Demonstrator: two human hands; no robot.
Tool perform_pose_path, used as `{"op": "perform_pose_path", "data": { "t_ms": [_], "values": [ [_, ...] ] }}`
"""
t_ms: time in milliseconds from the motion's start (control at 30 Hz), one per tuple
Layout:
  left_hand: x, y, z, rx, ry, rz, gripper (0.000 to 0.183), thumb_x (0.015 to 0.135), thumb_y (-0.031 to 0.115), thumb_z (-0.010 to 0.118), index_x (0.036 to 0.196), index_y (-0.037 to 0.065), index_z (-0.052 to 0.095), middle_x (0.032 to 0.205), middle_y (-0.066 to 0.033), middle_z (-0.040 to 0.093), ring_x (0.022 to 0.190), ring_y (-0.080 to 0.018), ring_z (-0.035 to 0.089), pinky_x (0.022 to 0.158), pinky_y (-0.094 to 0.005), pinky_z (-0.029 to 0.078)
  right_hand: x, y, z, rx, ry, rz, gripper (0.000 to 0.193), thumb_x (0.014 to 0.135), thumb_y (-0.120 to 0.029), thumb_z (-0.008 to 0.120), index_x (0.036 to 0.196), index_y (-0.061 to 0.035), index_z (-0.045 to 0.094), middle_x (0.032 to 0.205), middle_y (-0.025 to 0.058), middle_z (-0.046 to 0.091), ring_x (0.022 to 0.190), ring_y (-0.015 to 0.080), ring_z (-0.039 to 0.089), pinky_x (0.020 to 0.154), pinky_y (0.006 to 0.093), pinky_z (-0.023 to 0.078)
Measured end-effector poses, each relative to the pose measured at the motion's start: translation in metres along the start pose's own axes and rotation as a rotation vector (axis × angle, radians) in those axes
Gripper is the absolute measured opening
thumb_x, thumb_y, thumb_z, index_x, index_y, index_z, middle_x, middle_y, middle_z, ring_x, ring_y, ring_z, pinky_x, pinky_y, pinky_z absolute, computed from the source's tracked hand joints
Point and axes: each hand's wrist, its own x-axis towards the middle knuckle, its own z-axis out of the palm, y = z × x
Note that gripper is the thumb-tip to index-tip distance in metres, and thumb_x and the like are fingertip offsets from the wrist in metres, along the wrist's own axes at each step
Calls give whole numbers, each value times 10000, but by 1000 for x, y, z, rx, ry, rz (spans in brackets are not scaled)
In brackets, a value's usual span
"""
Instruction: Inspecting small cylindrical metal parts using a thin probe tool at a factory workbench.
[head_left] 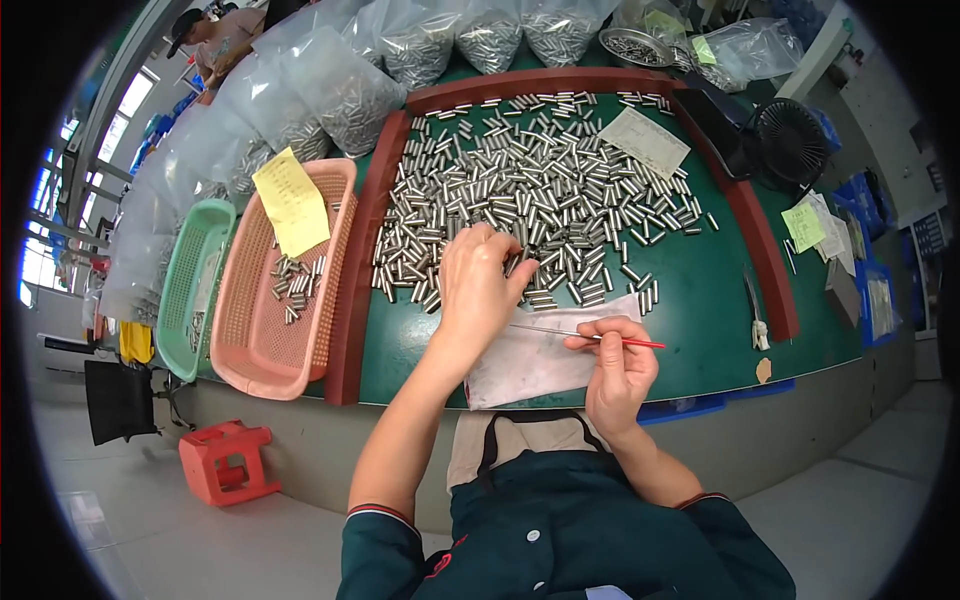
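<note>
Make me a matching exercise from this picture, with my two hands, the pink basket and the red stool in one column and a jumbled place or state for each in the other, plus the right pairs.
Column one
1. Right hand
2. Pink basket
3. Left hand
4. Red stool

Column two
A. Standing on the floor
B. Fingers at the loose metal cylinders
C. Gripping a thin red-ended tool
D. Partly covered by a yellow note

Pairs: 1-C, 2-D, 3-B, 4-A

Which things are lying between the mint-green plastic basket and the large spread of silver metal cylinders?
In the head view, a pink perforated plastic basket with some silver metal cylinders and a yellow paper note, then a dark-red straight rail.
</note>
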Motion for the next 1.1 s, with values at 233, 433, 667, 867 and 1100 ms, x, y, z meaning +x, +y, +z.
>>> {"op": "perform_pose_path", "data": {
  "t_ms": [233, 433, 667, 867, 1100],
  "values": [
    [-1, 2, -4, -55, 37, 27, 111, 651, 46, 647, 721, -4, 577, 639, -86, 504, 616, -230, 507, 575, -310, 413, -1, -2, 0, 16, -20, 25, 129, 888, -64, 421, 914, 36, 498, 849, 132, 571, 715, 203, 604, 692, 282, 476],
    [-78, -1, -71, -856, -48, -511, 88, 771, -5, 564, 848, -30, 531, 820, -101, 612, 696, -127, 594, 633, -226, 468, -1, 1, -2, -82, -28, -70, 120, 872, -20, 394, 902, 46, 489, 855, 149, 546, 701, 213, 595, 682, 294, 481],
    [-195, -26, -86, -1339, 255, -950, 155, 807, 93, 576, 926, -1, 548, 798, -79, 588, 684, -129, 556, 623, -228, 444, -36, 4, 40, -164, -736, -419, 274, 898, -215, 418, 887, 33, 534, 851, 184, 579, 721, 292, 606, 620, 359, 517],
    [-237, -28, -88, -1410, 423, -1014, 150, 818, 96, 564, 932, -1, 553, 796, -70, 587, 683, -124, 551, 639, -231, 449, -59, 29, 68, -140, -965, -378, 212, 871, -154, 463, 856, 39, 548, 836, 172, 589, 692, 278, 606, 594, 324, 515],
    [-248, -35, -90, -1404, 411, -1026, 148, 820, 90, 559, 934, -4, 555, 800, -72, 600, 686, -125, 561, 650, -239, 454, -68, 34, 79, -174, -1010, -377, 183, 861, -146, 479, 846, 26, 541, 818, 164, 596, 675, 274, 612, 569, 308, 507]
  ]
}}
